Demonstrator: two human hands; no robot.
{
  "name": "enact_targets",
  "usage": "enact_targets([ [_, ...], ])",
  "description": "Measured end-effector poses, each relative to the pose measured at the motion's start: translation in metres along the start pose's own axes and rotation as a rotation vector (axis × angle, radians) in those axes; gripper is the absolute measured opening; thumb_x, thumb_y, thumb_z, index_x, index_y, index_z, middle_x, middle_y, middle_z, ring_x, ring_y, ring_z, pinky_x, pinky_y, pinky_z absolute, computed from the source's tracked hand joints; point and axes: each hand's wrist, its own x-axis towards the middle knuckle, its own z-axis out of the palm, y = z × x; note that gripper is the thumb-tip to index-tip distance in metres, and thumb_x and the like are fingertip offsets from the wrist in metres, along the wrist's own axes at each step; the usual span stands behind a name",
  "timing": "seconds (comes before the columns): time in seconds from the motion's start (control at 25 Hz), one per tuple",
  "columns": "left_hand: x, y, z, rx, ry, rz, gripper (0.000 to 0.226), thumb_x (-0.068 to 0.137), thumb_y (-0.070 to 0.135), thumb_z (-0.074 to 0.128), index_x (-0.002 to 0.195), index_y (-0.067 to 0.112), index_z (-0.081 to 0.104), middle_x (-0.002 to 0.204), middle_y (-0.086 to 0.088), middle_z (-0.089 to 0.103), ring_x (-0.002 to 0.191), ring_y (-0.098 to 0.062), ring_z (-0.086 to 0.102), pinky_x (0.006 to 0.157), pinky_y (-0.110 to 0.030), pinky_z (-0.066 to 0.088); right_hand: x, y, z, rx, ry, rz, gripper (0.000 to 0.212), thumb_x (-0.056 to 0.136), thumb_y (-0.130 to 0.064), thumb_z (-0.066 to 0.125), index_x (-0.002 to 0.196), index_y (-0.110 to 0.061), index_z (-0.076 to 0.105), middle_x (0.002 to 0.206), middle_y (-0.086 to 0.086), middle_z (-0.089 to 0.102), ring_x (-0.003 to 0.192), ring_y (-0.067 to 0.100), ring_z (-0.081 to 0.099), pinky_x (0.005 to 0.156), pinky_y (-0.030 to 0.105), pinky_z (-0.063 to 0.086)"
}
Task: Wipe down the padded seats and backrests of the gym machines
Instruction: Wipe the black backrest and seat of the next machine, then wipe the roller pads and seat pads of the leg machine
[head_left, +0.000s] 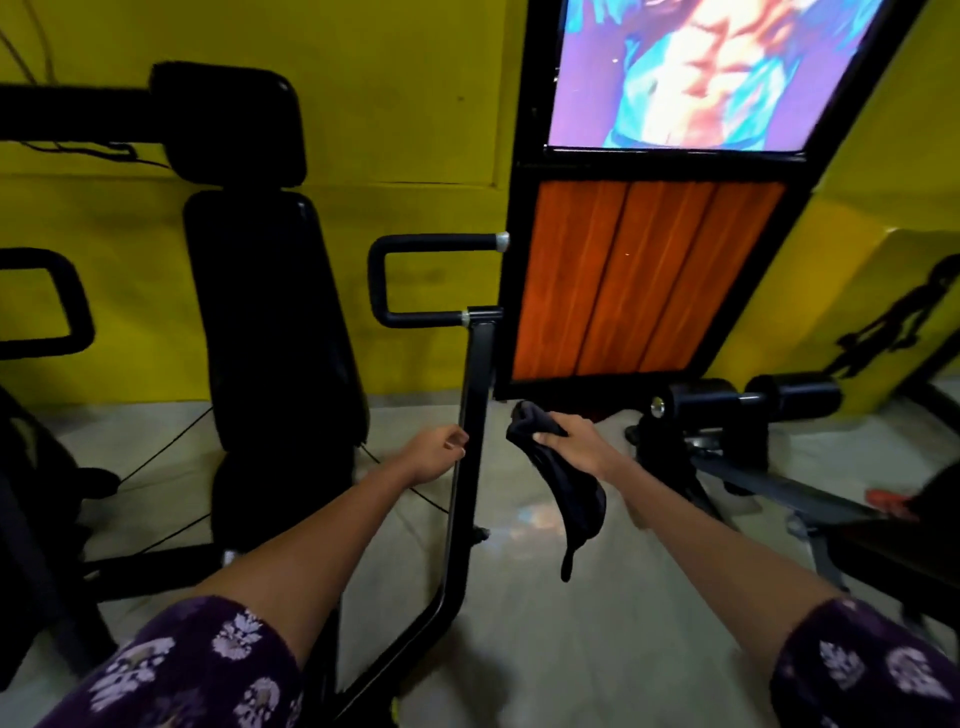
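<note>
A gym machine stands at the left with a black padded backrest (270, 312), a black headrest pad (234, 122) above it and a black seat pad (260, 499) below. My right hand (569, 441) grips a dark cloth (571, 499) that hangs down from it, to the right of the machine's upright black bar (475, 405). My left hand (436, 452) hovers with loosely curled fingers just left of that bar and holds nothing. Both hands are to the right of the pads, apart from them.
A looped black handle (431, 278) juts from the bar at mid height. A black-framed panel with orange slats (639, 280) and a poster (701, 73) stands behind. Another machine with black roller pads (789, 400) lies at the right. Cables cross the pale floor (571, 623).
</note>
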Motion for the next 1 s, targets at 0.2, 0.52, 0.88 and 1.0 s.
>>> enact_targets([
  [0.2, 0.018, 0.065, 0.047, 0.036, -0.087, 0.098, 0.030, 0.094, 0.010, 0.049, 0.124, 0.006, 0.054, 0.124, -0.011, 0.058, 0.113, -0.023, 0.056, 0.094, -0.032, 0.045, -0.034, 0.052, -0.055, 0.073, 0.115, 0.063, 0.036, 0.093, -0.021, 0.060, 0.128, -0.012, 0.057, 0.121, 0.006, 0.063, 0.115, 0.023, 0.055, 0.098, 0.036, 0.043],
  [0.52, 0.076, 0.157, 0.102, 0.078, -0.167, 0.237, 0.029, 0.093, 0.008, 0.049, 0.121, 0.003, 0.055, 0.124, -0.014, 0.058, 0.112, -0.025, 0.055, 0.094, -0.032, 0.044, -0.065, 0.117, -0.120, 0.115, 0.274, 0.153, 0.035, 0.093, -0.020, 0.059, 0.126, -0.010, 0.057, 0.121, 0.008, 0.063, 0.115, 0.022, 0.056, 0.092, 0.029, 0.042],
  [0.88, 0.194, 0.209, 0.137, 0.125, -0.285, 0.339, 0.036, 0.090, 0.009, 0.052, 0.126, 0.007, 0.053, 0.129, -0.011, 0.056, 0.118, -0.023, 0.053, 0.094, -0.025, 0.040, -0.008, 0.181, -0.162, 0.147, 0.344, 0.281, 0.034, 0.094, -0.017, 0.057, 0.128, -0.009, 0.056, 0.121, 0.010, 0.063, 0.117, 0.024, 0.055, 0.094, 0.034, 0.042],
  [1.0, 0.245, 0.225, 0.143, 0.110, -0.314, 0.350, 0.034, 0.090, 0.010, 0.052, 0.124, 0.008, 0.054, 0.127, -0.012, 0.057, 0.116, -0.024, 0.054, 0.097, -0.030, 0.044, 0.014, 0.196, -0.183, 0.138, 0.379, 0.335, 0.038, 0.095, -0.017, 0.057, 0.131, -0.007, 0.053, 0.123, 0.010, 0.060, 0.118, 0.024, 0.052, 0.095, 0.033, 0.041],
])
